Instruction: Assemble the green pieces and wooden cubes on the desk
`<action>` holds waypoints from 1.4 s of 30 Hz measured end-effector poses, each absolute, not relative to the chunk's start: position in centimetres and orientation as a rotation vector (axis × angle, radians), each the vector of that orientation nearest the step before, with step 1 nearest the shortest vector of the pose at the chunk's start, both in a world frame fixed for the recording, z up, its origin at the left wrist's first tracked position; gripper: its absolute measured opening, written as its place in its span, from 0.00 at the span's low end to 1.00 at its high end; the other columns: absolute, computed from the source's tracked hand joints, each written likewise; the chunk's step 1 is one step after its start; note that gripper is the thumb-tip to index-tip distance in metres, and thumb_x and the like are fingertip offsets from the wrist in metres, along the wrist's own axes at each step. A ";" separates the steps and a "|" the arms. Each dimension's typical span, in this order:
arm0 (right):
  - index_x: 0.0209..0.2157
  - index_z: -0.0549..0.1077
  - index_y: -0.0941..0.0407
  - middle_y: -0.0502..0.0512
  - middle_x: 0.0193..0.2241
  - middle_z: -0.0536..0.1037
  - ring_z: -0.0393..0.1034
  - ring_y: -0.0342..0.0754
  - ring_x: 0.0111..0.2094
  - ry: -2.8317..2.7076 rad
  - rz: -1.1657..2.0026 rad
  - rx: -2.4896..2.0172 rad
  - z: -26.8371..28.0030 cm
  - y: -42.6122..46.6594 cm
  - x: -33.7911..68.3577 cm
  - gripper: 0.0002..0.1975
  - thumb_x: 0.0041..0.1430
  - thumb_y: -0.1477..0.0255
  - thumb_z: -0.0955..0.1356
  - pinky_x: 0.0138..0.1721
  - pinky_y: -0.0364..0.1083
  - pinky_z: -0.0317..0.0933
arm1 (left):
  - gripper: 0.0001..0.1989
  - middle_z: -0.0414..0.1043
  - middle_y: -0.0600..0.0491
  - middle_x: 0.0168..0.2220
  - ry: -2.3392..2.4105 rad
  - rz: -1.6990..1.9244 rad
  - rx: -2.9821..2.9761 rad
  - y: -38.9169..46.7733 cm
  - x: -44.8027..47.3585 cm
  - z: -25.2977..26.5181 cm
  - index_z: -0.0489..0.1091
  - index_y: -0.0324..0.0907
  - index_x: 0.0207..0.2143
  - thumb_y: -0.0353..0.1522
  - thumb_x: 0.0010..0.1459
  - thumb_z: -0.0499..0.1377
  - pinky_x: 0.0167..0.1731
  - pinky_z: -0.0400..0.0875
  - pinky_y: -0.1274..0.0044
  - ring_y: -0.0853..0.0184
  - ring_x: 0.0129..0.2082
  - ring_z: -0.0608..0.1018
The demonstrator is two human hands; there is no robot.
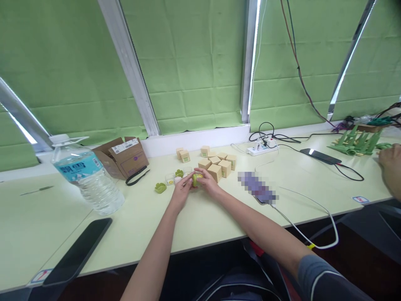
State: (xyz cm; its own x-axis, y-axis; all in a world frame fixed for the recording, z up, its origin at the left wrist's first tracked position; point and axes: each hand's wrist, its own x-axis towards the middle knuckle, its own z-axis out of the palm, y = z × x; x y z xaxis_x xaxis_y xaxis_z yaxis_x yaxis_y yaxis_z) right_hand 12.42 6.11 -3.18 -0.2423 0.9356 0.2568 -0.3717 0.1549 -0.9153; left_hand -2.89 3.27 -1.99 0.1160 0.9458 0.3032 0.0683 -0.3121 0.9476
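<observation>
Both hands meet over the middle of the table around a small green and yellow piece [196,179], whose kind I cannot make out. From the left, my left hand [183,187] closes its fingers on it. My right hand [206,182] grips it from the other side, partly covering it. Just left of the hands lie a green flower-shaped dish [160,188], another green flower-shaped piece [179,173] and a small clear cup [169,179] with something yellow inside. Behind my right hand several small cardboard boxes [215,172] stand close together.
To the left stand a large water bottle [97,179], an open brown carton [125,161] and a black phone [78,251]. On the right are a charging phone [258,188], a power strip [261,149], another phone [321,156] and green plastic parts [355,144] near another person's hand [391,165].
</observation>
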 end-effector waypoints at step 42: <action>0.49 0.74 0.51 0.52 0.41 0.79 0.72 0.52 0.41 -1.670 0.952 -0.948 -2.5 4.4 12.6 0.21 0.54 0.61 0.73 0.45 0.51 0.64 | 0.17 0.75 0.47 0.42 1.255 1.503 1.617 3.7 -3.2 -2.5 0.73 0.42 0.42 0.42 0.55 0.64 0.42 0.74 0.69 0.62 0.39 0.79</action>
State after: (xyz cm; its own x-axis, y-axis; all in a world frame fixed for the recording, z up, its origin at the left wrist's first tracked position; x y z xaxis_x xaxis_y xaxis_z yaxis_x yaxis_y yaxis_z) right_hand 12.65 4.42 -2.47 -0.2396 0.9047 0.3522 0.1580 0.3943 -0.9053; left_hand -3.19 3.66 -2.53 -0.0842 0.9094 0.4072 0.2385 -0.3784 0.8944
